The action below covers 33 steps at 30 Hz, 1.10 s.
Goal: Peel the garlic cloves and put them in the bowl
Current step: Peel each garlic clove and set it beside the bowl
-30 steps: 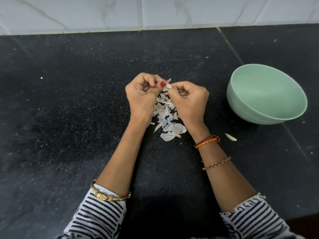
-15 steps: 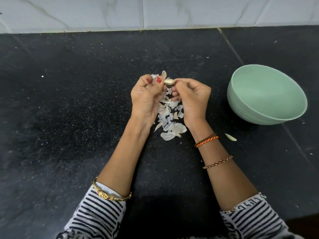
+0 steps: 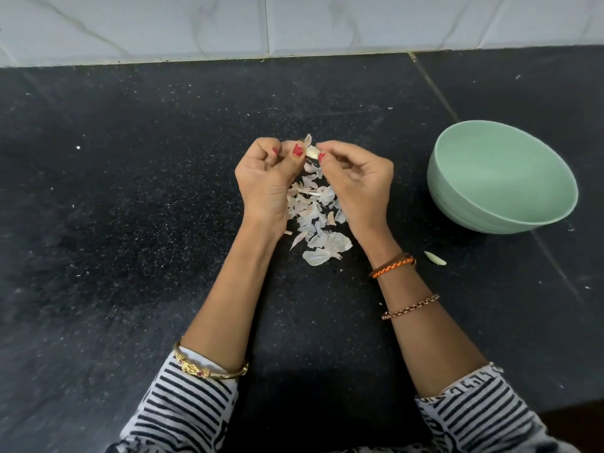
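Black speckled stone desk, dusted with pale crumbs, running up to a wall of white marbled tiles. One seam in the stone, slanting past the bowl.

Left hand curled, thumb and forefinger pinching the garlic clove from its left end. Right hand curled too, fingertips pinching the same clove from its right end. Clove held up between both hands, above the heap of skins, with one flake of skin sticking up from it.

Heap of papery skins directly below the clove, spread on the desk between the two wrists.

Second clove, pale and bare, lying on the desk right of the heap, just beside the right wrist.

Mint-green bowl further right of the heap, standing on the desk, well apart from the hands. Inside wall plain; nothing visible in the part that shows.

Bangles on both forearms, striped sleeves nearest the camera.
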### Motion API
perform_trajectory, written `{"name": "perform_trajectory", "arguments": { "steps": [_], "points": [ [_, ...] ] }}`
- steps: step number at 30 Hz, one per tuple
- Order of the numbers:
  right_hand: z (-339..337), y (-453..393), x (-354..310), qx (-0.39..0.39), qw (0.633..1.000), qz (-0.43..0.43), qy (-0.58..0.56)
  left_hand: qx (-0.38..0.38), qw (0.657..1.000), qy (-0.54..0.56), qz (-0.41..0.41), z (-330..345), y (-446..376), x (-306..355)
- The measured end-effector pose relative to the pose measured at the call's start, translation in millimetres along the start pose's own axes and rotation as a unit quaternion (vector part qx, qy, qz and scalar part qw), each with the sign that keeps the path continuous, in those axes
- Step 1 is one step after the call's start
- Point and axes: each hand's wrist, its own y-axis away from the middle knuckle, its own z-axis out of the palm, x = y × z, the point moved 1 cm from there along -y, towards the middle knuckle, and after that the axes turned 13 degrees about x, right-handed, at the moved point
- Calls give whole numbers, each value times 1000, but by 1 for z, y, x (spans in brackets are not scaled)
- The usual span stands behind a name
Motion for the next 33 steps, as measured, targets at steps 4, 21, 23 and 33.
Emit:
{"name": "perform_trajectory", "arguments": {
  "steps": [4,21,23,33],
  "points": [
    [-3,-1,4,-12,999,-6,31,-26,994,-72,79,-4,-2,2],
    [-2,-4,11,-29,999,-10,33,-69,993,-85,33,-4,-1,3],
    [-3,-5,11,-29,999,15,18,-78,994,-78,10,-3,0,4],
    [-7,-5,7,25,999,-29,24,23,998,-25,49,-2,-2,-1]
  ]
}}
